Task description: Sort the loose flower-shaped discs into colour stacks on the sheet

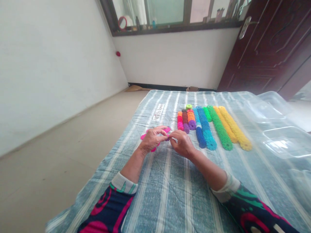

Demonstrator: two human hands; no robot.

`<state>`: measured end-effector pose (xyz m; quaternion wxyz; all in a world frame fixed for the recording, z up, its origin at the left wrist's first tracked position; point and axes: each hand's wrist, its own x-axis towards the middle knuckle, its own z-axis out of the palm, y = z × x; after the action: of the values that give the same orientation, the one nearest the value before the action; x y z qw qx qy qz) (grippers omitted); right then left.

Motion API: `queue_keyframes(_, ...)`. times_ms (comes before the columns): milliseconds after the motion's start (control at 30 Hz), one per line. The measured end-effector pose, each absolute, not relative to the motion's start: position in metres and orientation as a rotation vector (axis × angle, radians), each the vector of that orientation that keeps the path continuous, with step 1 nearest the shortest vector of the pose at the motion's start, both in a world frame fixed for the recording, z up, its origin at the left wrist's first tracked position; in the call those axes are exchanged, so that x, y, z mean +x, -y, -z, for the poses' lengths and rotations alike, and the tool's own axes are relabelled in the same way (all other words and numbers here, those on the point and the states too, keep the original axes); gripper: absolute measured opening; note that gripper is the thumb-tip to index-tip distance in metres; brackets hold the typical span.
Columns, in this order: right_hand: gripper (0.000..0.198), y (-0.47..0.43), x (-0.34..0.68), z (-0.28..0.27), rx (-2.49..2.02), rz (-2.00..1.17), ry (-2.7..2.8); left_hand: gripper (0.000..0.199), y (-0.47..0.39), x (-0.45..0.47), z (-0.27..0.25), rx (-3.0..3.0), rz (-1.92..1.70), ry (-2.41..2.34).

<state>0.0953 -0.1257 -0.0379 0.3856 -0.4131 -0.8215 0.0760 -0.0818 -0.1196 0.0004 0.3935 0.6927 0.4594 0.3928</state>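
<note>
Both hands meet over a small group of bright pink notched plastic discs (167,129) on the striped cloth. My left hand (152,139) is closed, thumb and fingers pinching a pink disc at its edge. My right hand (181,142) pinches at the same spot, its fingertips touching the left ones; the piece between them is small and mostly covered. More pink shows under and beside the left hand. Just beyond the right hand lie short stacks of discs, one red and orange (180,121), another brown and purple (185,121).
Long blue (205,126), green (220,129) and yellow (235,129) disc stacks lie side by side to the right. Clear plastic containers (286,144) stand at the bed's right side. Bare floor (73,155) runs along the left edge; a dark red door (264,48) is behind.
</note>
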Motion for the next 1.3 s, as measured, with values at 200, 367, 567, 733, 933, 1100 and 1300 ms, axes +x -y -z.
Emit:
queue_keyframes(200, 0.013, 0.119, 0.098, 0.04, -0.967, -0.282, 2.051, 0.019, 0.12, -0.078, 0.002, 1.79, -1.008, -1.15)
queue_keyframes(367, 0.023, 0.104, 0.133, 0.023, -1.13, -0.139, 2.065, 0.017, 0.115, -0.089, -0.001, 1.896, -1.024, -1.352)
queue_keyframes(567, 0.029, 0.097, 0.167, 0.014, -1.5, 0.016, 2.123, 0.015, 0.107, -0.122, -0.008, 1.972, -0.845, -1.597)
queue_keyframes(733, 0.029, 0.1, 0.162, 0.015, -1.606, 0.07, 2.192, 0.013, 0.108, -0.139, -0.018, 1.983, -0.67, -1.624)
queue_keyframes(933, 0.023, 0.103, 0.157, 0.025, -1.677, 0.206, 2.179, 0.014, 0.113, -0.151, -0.026, 1.984, -0.507, -1.56)
queue_keyframes(1100, 0.014, 0.103, 0.155, 0.03, -1.62, 0.309, 2.087, 0.015, 0.114, -0.159, -0.028, 1.997, -0.414, -1.53)
queue_keyframes(1300, 0.02, 0.104, 0.149, 0.03, -1.467, 0.343, 2.098, 0.025, 0.115, -0.155, -0.028, 1.952, -0.207, -1.796)
